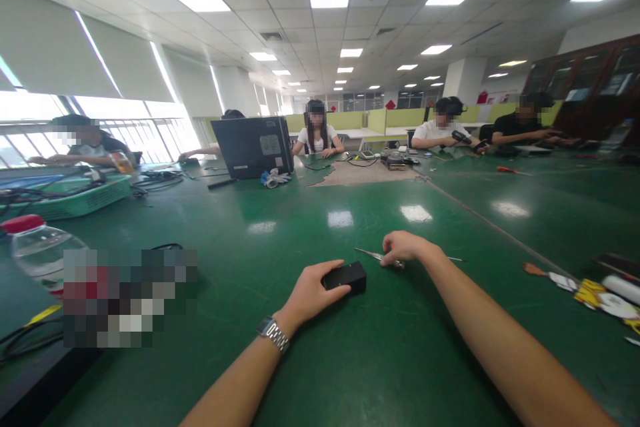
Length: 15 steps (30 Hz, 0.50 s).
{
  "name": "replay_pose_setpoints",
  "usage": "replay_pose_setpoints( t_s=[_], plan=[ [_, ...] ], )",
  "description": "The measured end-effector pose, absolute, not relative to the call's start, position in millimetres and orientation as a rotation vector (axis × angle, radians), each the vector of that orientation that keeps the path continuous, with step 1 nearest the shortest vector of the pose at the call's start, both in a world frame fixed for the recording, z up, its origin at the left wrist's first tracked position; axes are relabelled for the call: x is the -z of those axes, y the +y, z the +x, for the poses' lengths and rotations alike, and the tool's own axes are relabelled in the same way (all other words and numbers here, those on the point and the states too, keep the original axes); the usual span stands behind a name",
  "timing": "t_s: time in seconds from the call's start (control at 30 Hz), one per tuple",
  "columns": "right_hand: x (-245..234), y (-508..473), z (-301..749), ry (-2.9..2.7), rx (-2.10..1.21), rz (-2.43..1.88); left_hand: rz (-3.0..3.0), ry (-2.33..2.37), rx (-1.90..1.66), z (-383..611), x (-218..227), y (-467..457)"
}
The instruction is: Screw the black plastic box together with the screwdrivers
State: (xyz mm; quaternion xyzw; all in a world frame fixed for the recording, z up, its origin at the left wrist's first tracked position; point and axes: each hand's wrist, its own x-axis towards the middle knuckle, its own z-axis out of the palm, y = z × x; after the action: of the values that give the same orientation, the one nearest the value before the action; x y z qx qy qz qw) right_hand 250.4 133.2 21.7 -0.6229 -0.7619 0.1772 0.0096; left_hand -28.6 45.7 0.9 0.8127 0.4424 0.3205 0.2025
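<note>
My left hand (311,290), with a metal-banded watch on its wrist, grips a small black rectangular box (356,276) from its left end, thumb and fingers along its sides. The box is low over or on the green table. To its right, my right hand (404,245) curls its fingers down onto a slim, pointed silver tool (369,253). The tip points left toward the box; the hand partly hides the rest, so its exact kind is unclear. A thin metal rod (457,259) lies just right of that wrist.
A clear bottle with a red cap (37,247) and a green basket (95,199) stand at left. Across the table are a black computer case (253,147), gloves (275,178) and several seated people. A red-handled screwdriver (506,169) and yellow-and-white items (595,295) lie at right.
</note>
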Motion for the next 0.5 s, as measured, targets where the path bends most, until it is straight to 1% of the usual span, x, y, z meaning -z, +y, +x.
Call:
replay_pose_setpoints(
  t_s=[0.23,0.4,0.5],
  plan=[
    [-16.5,135.1,254.3,-2.370,-0.703,-1.929,2.311,1.227,-0.886,-28.4,-5.9,41.7],
    [-15.7,135.2,254.1,-2.343,-0.739,-1.911,2.331,1.160,-0.968,-28.5,-9.5,41.1],
    [-16.3,134.4,254.2,-2.344,-0.743,-1.902,2.350,1.163,-0.941,-28.4,-8.0,41.7]
  ],
)
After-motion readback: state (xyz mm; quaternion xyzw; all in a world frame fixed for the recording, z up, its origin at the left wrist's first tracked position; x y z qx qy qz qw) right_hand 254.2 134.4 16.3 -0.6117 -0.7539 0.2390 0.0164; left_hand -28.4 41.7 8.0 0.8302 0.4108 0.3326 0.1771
